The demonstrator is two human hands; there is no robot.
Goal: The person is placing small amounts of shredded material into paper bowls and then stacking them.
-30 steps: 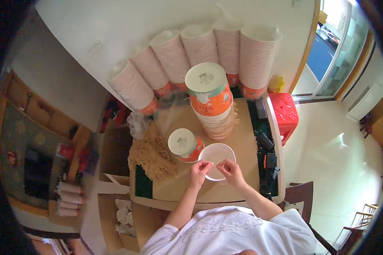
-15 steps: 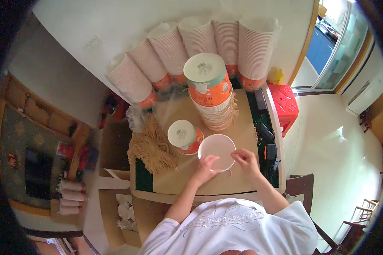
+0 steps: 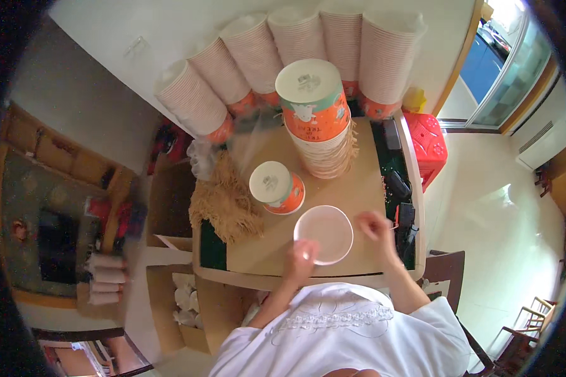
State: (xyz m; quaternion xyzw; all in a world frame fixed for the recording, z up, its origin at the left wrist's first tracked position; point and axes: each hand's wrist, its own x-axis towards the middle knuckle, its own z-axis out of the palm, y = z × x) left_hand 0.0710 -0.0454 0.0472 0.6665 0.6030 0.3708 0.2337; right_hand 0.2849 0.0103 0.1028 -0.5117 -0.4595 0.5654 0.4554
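Observation:
A white-lined paper bucket stands mouth up near the table's front edge. My left hand is closed on the left side of its rim. To the right of the bucket, apart from it, hovers my right hand; its fingers look pinched together, though blurred, and I cannot see what they hold. Just behind is an upturned orange and green paper bucket. A tall upturned stack of such buckets rises farther back, tan cords hanging along its right side. Left of these lies a heap of tan twisted cords.
Several tall stacks of white buckets line the wall behind the table. Black objects lie along the table's right side, beside a red plastic stool. An open cardboard box with white items sits on the floor at left.
My right hand has left the bucket's rim and moved right. My left hand has shifted toward me along the left rim. The whole view has shifted slightly.

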